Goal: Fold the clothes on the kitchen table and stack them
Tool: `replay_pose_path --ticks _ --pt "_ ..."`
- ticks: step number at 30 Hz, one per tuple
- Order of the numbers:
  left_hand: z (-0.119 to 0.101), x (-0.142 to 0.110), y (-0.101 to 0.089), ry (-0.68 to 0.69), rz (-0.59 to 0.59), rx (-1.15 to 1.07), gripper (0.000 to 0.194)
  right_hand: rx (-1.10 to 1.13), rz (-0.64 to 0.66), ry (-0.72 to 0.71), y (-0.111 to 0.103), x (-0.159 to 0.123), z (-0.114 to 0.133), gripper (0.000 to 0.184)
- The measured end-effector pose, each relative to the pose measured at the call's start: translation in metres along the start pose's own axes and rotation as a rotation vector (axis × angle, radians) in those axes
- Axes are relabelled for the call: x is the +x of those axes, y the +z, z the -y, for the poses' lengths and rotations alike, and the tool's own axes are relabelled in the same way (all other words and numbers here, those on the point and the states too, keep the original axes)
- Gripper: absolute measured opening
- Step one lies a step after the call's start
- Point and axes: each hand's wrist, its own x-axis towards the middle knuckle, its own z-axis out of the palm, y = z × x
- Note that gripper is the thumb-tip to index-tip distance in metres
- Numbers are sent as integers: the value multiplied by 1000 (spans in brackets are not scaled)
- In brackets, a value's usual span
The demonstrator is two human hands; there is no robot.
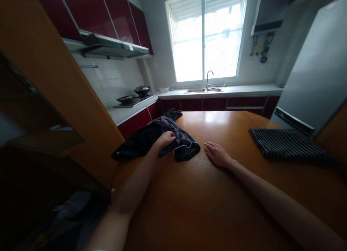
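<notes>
A crumpled dark navy garment (187, 135) with white piping lies on the left part of the wooden table (200, 200). My left hand (166, 138) rests on the middle of it, fingers curled and closed on the cloth. What kind of garment it is cannot be made out from its folds. My right hand (217, 153) lies flat on the tabletop, just right of the piped end and apart from it. Its fingers are stretched out and it holds nothing.
A folded black-and-grey striped cloth (287, 144) lies on the table's right side. Beyond the table are a counter with a sink (196, 90) and a stove (132, 101) with pans. A wooden shelf unit (89, 110) stands close on the left, a fridge (311, 74) on the right.
</notes>
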Motion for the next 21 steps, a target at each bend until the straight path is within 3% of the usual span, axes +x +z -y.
replay_pose_path --ticks 4,7,12,16,21 --pt "35 -36 21 62 -65 64 30 43 -34 6 9 27 -1 50" --pt "54 -55 31 180 -64 143 35 149 -39 -70 21 59 1 51" --pt "60 -50 26 242 -43 276 31 325 -5 -263 38 99 7 46" --pt "56 -48 22 263 -44 307 35 377 -29 -228 36 96 0 33" --pt "53 -59 20 238 -40 381 25 332 -83 -171 9 54 -37 23"
